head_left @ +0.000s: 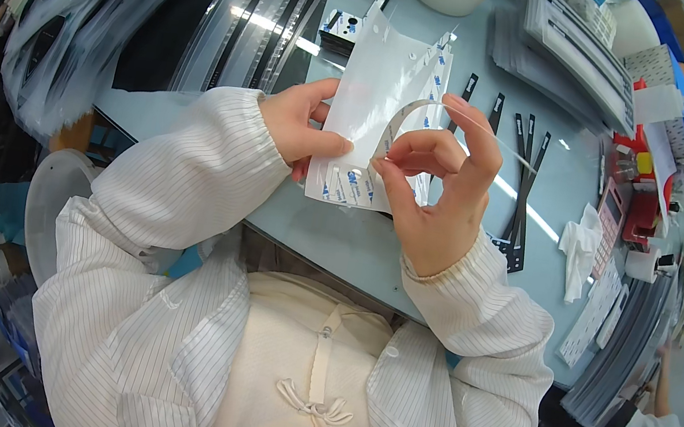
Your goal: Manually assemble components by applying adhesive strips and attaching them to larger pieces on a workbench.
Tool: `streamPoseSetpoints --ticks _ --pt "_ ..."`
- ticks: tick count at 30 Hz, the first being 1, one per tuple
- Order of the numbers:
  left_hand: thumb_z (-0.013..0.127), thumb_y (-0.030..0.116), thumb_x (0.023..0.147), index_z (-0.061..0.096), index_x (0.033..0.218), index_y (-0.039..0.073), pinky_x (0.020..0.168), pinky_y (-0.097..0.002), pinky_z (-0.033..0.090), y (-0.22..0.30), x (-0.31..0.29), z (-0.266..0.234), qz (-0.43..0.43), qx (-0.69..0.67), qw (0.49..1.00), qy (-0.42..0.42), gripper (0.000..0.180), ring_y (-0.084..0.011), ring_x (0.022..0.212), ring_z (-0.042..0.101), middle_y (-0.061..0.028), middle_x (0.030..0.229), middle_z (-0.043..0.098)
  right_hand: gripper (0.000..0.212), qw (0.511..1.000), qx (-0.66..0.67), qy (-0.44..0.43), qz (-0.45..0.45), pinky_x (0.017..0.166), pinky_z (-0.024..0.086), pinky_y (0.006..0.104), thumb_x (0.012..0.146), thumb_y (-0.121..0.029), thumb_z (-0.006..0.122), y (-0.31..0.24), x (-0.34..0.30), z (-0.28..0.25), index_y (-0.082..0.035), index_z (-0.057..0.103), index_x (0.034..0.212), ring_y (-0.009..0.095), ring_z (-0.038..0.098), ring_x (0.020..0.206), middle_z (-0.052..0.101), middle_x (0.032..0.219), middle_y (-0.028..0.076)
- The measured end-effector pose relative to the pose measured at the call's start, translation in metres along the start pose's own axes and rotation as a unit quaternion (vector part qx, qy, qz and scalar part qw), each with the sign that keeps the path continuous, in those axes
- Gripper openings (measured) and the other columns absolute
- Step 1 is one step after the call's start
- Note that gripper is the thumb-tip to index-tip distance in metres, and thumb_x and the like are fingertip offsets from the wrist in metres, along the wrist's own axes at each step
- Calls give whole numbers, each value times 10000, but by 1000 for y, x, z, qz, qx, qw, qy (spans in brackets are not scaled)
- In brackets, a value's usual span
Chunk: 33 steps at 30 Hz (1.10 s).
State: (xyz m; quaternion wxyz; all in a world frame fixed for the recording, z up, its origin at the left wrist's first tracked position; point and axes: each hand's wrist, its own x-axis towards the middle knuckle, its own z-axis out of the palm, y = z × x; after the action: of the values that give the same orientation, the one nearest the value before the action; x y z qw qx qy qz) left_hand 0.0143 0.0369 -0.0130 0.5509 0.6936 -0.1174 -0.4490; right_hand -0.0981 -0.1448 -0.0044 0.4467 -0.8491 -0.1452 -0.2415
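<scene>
A glossy white sheet [371, 84] with blue-printed adhesive backing stands tilted over the table in front of me. My left hand [302, 125] grips its left edge, the thumb flat on the face and the fingers behind. On the right, my right hand [448, 190] pinches the lower end of a thin, curved strip [410, 112] between thumb and forefinger at the sheet's right side. The strip arcs up past the raised fingers, and a narrow pale tail runs off to the right. Whether its pinched end is still attached to the sheet, I cannot tell.
Narrow black strips [526, 180] lie right of my hands on the pale table [327, 251]. Clear panels with black bands [250, 29] and plastic film [105, 15] are at left. A crumpled tissue [579, 251], pink calculator [610, 216] and stacked sheets [573, 53] sit at right.
</scene>
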Motion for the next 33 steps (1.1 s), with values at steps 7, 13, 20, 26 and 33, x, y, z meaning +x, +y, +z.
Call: streamPoseSetpoints --ticks 7,13,20,26,33 --pt "684 71 860 329 1503 37 521 -310 550 -18 9 0 37 32 999 9 735 -213 738 709 -160 1041 697 894 999 15 30 7 692 597 294 728 160 736 -13 -1 -10 -86 223 1418 203 695 786 582 1120 151" --pt "679 67 876 317 1524 52 561 -299 548 -27 6 -8 89 8 996 -3 742 -204 792 706 -153 1044 701 1003 996 66 53 39 730 599 281 709 156 768 -23 3 -25 -125 164 1459 184 689 804 589 1156 154" --pt "699 97 887 334 1516 54 605 -307 549 -15 -9 -11 99 26 995 -1 729 -177 782 690 -145 1038 707 997 991 89 60 82 768 574 274 765 138 744 -26 1 -42 -155 121 1486 158 685 791 649 909 107" --pt "708 90 883 350 1508 54 639 -317 570 -22 -5 -10 101 -7 995 7 721 -194 820 701 -151 1061 707 1007 992 72 73 74 763 574 270 769 133 745 -26 -2 -42 -158 104 1489 159 686 783 647 917 113" --pt "702 57 883 394 1478 37 729 -353 599 -20 -10 -8 104 25 993 42 670 -235 967 712 -171 1138 700 982 991 64 93 67 792 589 292 790 147 718 -26 -2 -50 -160 102 1491 168 697 798 646 955 133"
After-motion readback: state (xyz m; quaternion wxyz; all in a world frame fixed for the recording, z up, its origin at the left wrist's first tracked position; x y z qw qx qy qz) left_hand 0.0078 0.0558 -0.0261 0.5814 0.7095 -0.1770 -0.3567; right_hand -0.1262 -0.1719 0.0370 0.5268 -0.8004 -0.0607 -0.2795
